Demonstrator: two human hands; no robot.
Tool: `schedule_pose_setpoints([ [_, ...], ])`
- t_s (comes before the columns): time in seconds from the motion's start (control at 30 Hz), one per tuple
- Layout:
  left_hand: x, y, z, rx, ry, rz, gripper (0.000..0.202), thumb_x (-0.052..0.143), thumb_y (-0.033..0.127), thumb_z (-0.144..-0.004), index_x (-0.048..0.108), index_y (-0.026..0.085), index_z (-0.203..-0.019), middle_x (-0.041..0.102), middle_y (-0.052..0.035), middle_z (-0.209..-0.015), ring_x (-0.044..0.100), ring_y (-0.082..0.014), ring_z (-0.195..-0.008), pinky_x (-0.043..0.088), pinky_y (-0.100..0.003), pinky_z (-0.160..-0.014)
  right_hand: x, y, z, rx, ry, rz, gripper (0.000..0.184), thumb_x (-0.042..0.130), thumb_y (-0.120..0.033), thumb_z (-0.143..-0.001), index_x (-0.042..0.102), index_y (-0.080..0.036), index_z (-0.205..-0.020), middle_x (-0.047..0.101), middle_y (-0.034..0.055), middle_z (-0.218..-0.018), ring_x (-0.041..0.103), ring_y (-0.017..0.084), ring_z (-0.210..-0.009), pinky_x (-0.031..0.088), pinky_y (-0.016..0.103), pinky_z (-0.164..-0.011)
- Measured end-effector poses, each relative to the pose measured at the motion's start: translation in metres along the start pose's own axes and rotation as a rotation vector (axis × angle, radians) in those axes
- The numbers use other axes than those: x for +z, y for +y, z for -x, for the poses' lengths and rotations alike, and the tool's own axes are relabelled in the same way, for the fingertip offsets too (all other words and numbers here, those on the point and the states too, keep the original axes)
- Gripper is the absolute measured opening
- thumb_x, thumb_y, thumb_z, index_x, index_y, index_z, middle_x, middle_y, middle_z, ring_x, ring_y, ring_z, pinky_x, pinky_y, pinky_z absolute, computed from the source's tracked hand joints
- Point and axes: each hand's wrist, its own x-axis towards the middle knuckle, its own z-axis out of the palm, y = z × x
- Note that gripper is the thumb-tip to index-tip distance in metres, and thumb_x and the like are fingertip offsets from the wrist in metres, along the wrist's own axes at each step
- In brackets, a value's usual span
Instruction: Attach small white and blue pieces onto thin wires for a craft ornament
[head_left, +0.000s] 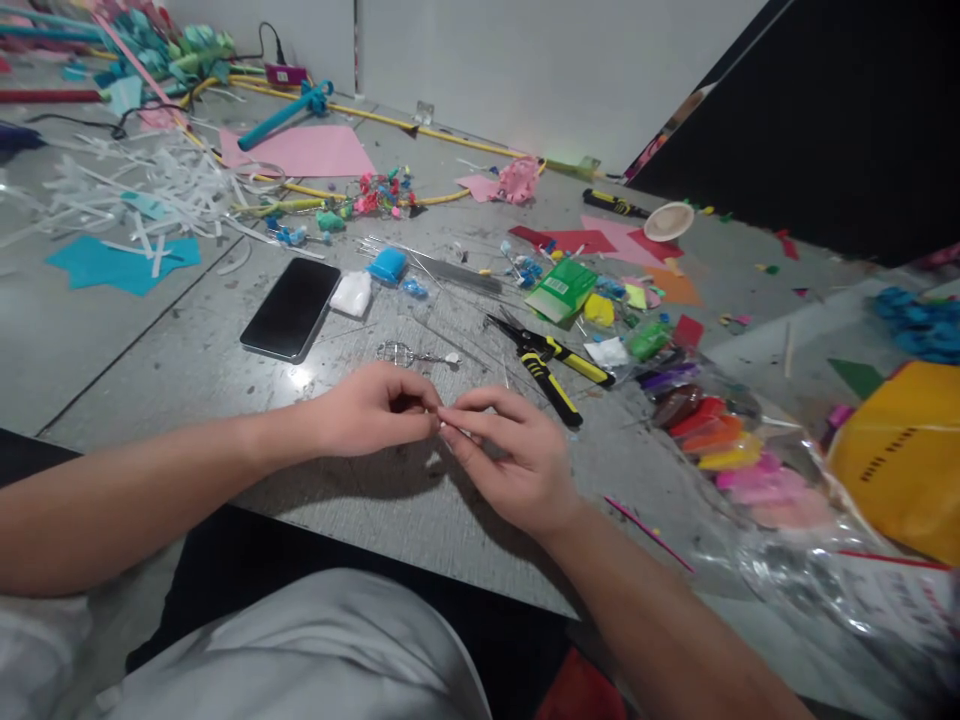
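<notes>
My left hand [379, 408] and my right hand [514, 450] meet fingertip to fingertip above the near edge of the grey table. Both are pinched closed around something small; a whitish speck shows between the right thumb and fingers, too tiny to name. Just beyond them lies a bent wire piece [397, 352] with a white blob on its end. Pliers [551, 362] with black and yellow handles rest beyond my right hand, jaws toward the left. A white packet of soft material [351, 295] and a blue one [387, 265] sit past my left hand.
A black phone [291, 308] lies at left, near white paper strips [180, 190]. Bags of coloured clay [720, 430] and a yellow packet [900, 460] crowd the right. A thin magenta stick [649, 533] lies by my right forearm. A white wall panel [525, 75] stands behind.
</notes>
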Motion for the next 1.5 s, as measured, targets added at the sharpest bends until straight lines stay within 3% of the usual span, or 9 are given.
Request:
schedule_pose_setpoints([
  [0.13,-0.001,0.000,0.001,0.076,0.007,-0.072,0.018,0.081,0.034,-0.101,0.085,0.017,-0.097,0.058,0.0063,-0.069,0.049,-0.0148,-0.069,0.038,-0.026,-0.066,0.000,0.000,0.000,0.022,-0.013,-0.006,0.017,0.064,-0.023,-0.082,0.066,-0.032,-0.097,0.067,0.0001,-0.091,0.067,0.014,-0.074,0.058,0.028,-0.062],
  [0.4,-0.005,0.002,0.004,0.322,0.040,-0.333,0.018,0.075,0.021,-0.101,0.083,0.019,-0.086,0.062,0.0064,-0.067,0.055,-0.0121,-0.063,0.042,-0.026,-0.068,0.001,0.001,-0.001,0.059,-0.039,-0.067,0.011,0.068,-0.026,-0.080,0.068,-0.031,-0.089,0.069,-0.0015,-0.088,0.069,0.014,-0.075,0.059,0.027,-0.064],
  [0.67,-0.005,-0.005,0.002,0.462,0.006,-0.334,0.019,0.074,0.023,-0.105,0.082,0.021,-0.087,0.064,0.0059,-0.069,0.054,-0.0119,-0.062,0.044,-0.027,-0.071,0.002,0.003,-0.003,0.212,-0.078,-0.294,0.008,0.074,-0.027,-0.073,0.068,-0.025,-0.077,0.069,-0.0012,-0.079,0.067,0.013,-0.071,0.053,0.023,-0.057],
  [0.8,-0.006,0.003,0.002,0.331,-0.042,-0.217,0.022,0.075,0.029,-0.106,0.076,0.022,-0.085,0.056,0.0087,-0.065,0.046,-0.0128,-0.060,0.041,-0.027,-0.066,0.000,0.006,-0.002,0.316,-0.106,-0.531,0.011,0.074,-0.027,-0.074,0.069,-0.024,-0.083,0.067,0.0007,-0.085,0.065,0.013,-0.075,0.051,0.023,-0.058],
  [0.9,-0.007,0.011,0.003,0.237,-0.053,-0.210,0.023,0.076,0.031,-0.105,0.071,0.023,-0.084,0.054,0.0087,-0.065,0.044,-0.0136,-0.062,0.040,-0.027,-0.066,-0.002,0.005,-0.001,0.316,-0.125,-0.600,0.013,0.070,-0.024,-0.077,0.070,-0.025,-0.089,0.065,0.0022,-0.091,0.065,0.012,-0.079,0.051,0.023,-0.061],
  [1.13,-0.009,0.004,0.000,0.273,0.068,-0.533,0.019,0.070,0.027,-0.108,0.074,0.022,-0.090,0.059,0.0043,-0.072,0.054,-0.0179,-0.072,0.039,-0.033,-0.076,-0.005,0.002,-0.004,0.260,-0.089,-0.440,0.007,0.061,-0.022,-0.083,0.066,-0.021,-0.086,0.063,0.0009,-0.084,0.061,0.012,-0.076,0.047,0.023,-0.061],
  [1.3,-0.013,0.003,0.002,0.138,0.016,-0.751,0.012,0.076,0.024,-0.112,0.083,0.018,-0.104,0.069,-0.0002,-0.083,0.061,-0.0220,-0.080,0.040,-0.035,-0.081,-0.009,0.003,-0.008,0.222,-0.120,-0.286,0.008,0.058,-0.020,-0.085,0.063,-0.018,-0.080,0.062,-0.0003,-0.077,0.059,0.010,-0.071,0.046,0.022,-0.061],
  [1.5,-0.007,-0.001,0.006,0.032,0.019,-0.886,0.009,0.090,0.027,-0.108,0.088,0.018,-0.109,0.082,-0.0068,-0.099,0.072,-0.0263,-0.090,0.045,-0.036,-0.081,-0.008,0.004,-0.009,0.089,-0.233,-0.259,0.006,0.065,-0.019,-0.083,0.069,-0.020,-0.087,0.066,-0.0005,-0.080,0.063,0.008,-0.072,0.049,0.021,-0.067],
])
